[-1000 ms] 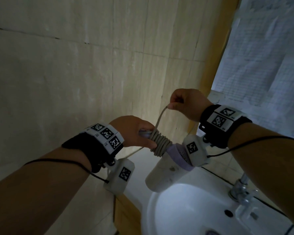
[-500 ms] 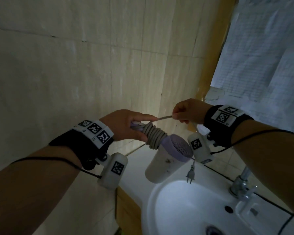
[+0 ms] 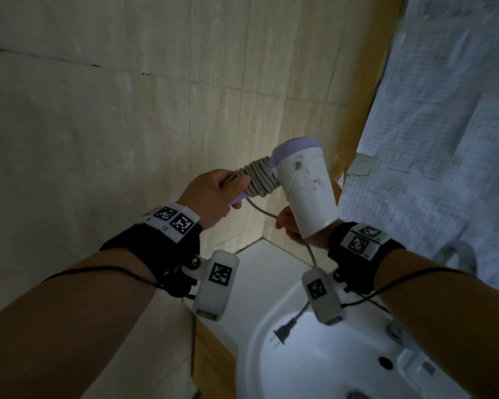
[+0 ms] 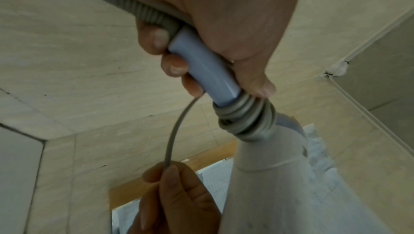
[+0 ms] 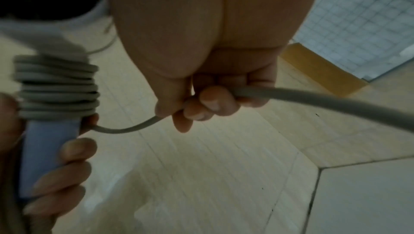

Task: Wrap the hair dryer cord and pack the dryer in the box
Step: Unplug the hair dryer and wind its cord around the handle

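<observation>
My left hand (image 3: 213,194) grips the lilac handle (image 4: 201,67) of a white hair dryer (image 3: 306,185), whose barrel points down toward me. Several turns of grey cord (image 3: 261,180) are wound round the handle close to the body, also seen as cord coils (image 5: 56,87) in the right wrist view. My right hand (image 3: 291,228), partly hidden behind the barrel, pinches the loose cord (image 5: 313,99) just below the coils. The plug (image 3: 283,332) dangles over the basin. No box is in view.
A white washbasin (image 3: 271,367) with a tap (image 3: 395,329) lies below my hands, set on a white counter (image 3: 260,269). A beige tiled wall (image 3: 127,139) stands ahead and left. A pale checked curtain (image 3: 444,139) hangs at right.
The left hand has raised and tipped the dryer so its barrel now points down toward me. The right hand has dropped from above the coils to below them, still holding the cord.
</observation>
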### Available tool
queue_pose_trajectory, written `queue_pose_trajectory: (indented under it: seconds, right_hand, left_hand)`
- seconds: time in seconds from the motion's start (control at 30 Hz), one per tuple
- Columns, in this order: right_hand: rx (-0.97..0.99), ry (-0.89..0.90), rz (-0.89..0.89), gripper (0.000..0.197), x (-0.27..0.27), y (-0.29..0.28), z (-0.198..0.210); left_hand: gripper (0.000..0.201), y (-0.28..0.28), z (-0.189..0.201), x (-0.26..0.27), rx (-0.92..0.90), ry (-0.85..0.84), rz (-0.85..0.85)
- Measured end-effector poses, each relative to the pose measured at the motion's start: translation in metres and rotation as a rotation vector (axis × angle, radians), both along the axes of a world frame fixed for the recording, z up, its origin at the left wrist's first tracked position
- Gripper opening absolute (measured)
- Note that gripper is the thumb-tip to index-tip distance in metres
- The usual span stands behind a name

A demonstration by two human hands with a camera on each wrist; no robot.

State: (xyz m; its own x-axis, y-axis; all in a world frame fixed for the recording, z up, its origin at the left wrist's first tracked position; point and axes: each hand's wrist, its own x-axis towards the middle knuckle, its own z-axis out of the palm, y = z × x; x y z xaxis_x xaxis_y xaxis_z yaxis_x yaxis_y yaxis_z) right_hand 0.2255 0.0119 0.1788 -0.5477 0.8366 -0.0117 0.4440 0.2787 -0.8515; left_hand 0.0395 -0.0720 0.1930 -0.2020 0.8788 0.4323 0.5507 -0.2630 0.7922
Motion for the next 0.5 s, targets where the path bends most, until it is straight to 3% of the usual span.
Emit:
queue_pose_trajectory:
  seconds: [0.1, 0.23, 0.5]
  right_hand:
    - [0.164, -0.129, 0.094, 0.028, -0.001, -0.006, -0.015]
    - [0.304, -0.2, 0.057, 0.02, -0.001, -0.014, -0.018]
    - [0.616, -0.351, -0.007, 0.028, -0.008, -0.016, -0.003]
  left_hand:
    - [0.035, 0.004, -0.003, 0.005, -0.018, -0.023, 0.083]
    - [0.04, 0.009, -0.005, 0.007, -0.067, -0.11, 0.167]
    - [0.043, 0.012, -0.016, 0.003, -0.19, 0.178, 0.204]
